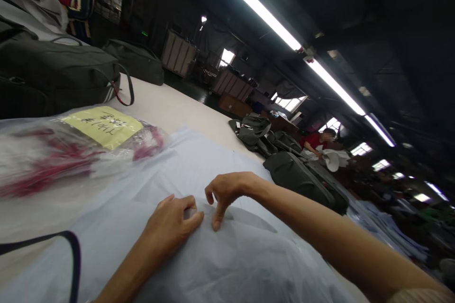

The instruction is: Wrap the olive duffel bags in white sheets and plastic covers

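A thin, translucent plastic bag spreads over the near part of the table, with something grey showing through it. My left hand rests on the bag, its fingers curled into the film and the thumb pointing right. Just to the right, my right hand is bent down over the same film. Its thumb and fingers are apart, and the thumb tip is at or just above the plastic. Pale bluish sheets lie flat under and beyond the bag.
A clear bag of red-and-white pieces with a yellow handwritten note lies left. Dark green bags stand behind it; more sit right. A dark strap loops at lower left. Co-workers handle white material farther off.
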Demonstrator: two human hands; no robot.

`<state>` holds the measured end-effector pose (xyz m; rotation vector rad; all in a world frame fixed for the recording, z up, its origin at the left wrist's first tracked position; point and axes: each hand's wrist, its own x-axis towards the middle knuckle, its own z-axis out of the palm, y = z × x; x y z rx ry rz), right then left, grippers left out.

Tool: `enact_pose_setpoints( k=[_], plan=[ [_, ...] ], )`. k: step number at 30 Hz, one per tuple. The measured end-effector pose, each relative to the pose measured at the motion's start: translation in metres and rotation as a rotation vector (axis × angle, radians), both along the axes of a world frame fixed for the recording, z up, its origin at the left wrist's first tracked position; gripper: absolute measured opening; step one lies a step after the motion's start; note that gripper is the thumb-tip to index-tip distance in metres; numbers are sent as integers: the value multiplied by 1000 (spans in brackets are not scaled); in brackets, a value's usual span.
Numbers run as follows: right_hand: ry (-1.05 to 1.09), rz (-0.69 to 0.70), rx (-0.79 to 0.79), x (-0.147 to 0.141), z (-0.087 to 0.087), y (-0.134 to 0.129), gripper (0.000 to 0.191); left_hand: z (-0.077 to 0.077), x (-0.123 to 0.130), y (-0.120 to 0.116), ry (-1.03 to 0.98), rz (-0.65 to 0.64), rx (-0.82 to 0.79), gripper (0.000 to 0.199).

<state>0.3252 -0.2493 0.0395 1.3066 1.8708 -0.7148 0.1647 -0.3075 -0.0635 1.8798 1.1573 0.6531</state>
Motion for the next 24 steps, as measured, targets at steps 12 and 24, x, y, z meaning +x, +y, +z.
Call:
enact_pose_setpoints(
  k=[12,24],
  plan=[
    [577,-415,-54,80,-38,-20,96,0,-2,0,-12,4,-37,25],
    [711,-894,392,190,-24,-66,63,-11,-34,-52,-206,348,346,34]
  ],
)
